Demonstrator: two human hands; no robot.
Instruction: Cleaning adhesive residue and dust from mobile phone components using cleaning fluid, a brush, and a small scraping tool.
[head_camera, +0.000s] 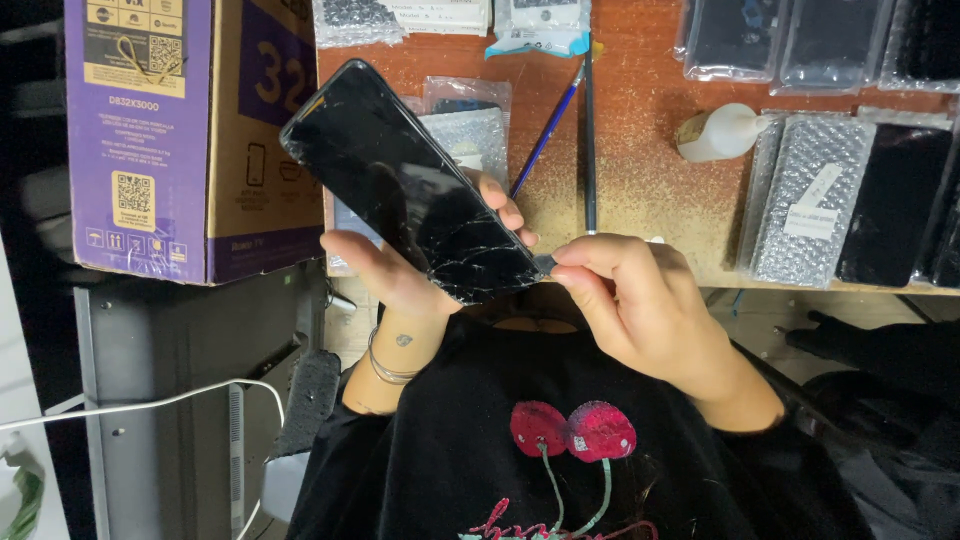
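Cracked phone (405, 185) cradled in left hand (400, 275); right hand (640, 300) pinching corner.

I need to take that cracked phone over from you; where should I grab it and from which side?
Probably the long edges of the upper half of the cracked phone, coming from the box side. That end sticks up free and tilted. The left hand cradles the lower half, and the right hand pinches a small tool at the shattered bottom corner.

reddish-brown wooden worktable (640, 170) with worn, speckled top, edge running along the right. purple-and-tan cardboard box (190, 140) stands at its left end, grey metal cabinet (170, 400) below with a white cable (150, 402) across it. surroundings dark, light falls on the tabletop.
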